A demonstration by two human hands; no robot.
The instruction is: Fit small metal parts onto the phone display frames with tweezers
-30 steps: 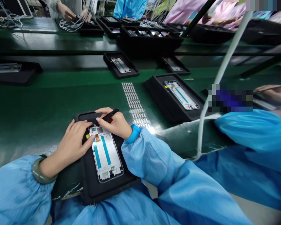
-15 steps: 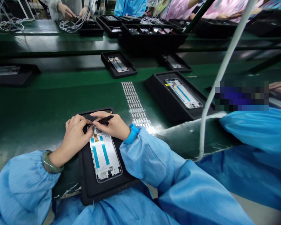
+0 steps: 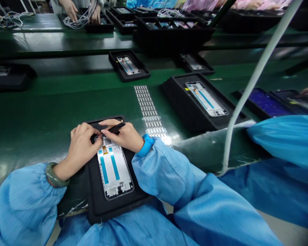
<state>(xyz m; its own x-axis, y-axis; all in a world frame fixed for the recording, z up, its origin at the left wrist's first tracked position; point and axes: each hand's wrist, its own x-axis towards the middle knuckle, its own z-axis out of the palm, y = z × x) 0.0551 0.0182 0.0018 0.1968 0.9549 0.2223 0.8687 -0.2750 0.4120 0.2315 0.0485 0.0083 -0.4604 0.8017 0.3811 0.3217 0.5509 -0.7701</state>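
A silver phone frame (image 3: 122, 167) with two blue strips and a small gold flex piece lies in a black foam tray (image 3: 99, 205) at the table edge, before my body. My left hand (image 3: 82, 145) is closed at the frame's top left corner, thumb and index finger pinched there. In my right hand (image 3: 125, 136) is a slim black pen-like tool (image 3: 117, 128), its tip close to my left fingertips at the top of the frame. What lies between the fingertips is hidden.
Just beyond my right hand lies a sheet of small labels (image 3: 147, 109). A thicker black tray (image 3: 174, 106) holds another phone frame (image 3: 206, 99). Further trays (image 3: 143, 73) stand farther back. A white pole (image 3: 261, 68) slants up at the right, near a co-worker's blue sleeve (image 3: 284, 136).
Both my hands stay at the frame's top, barely shifted. My view has tilted a little. Across the table, a co-worker's hands have lowered toward a tray with cables.
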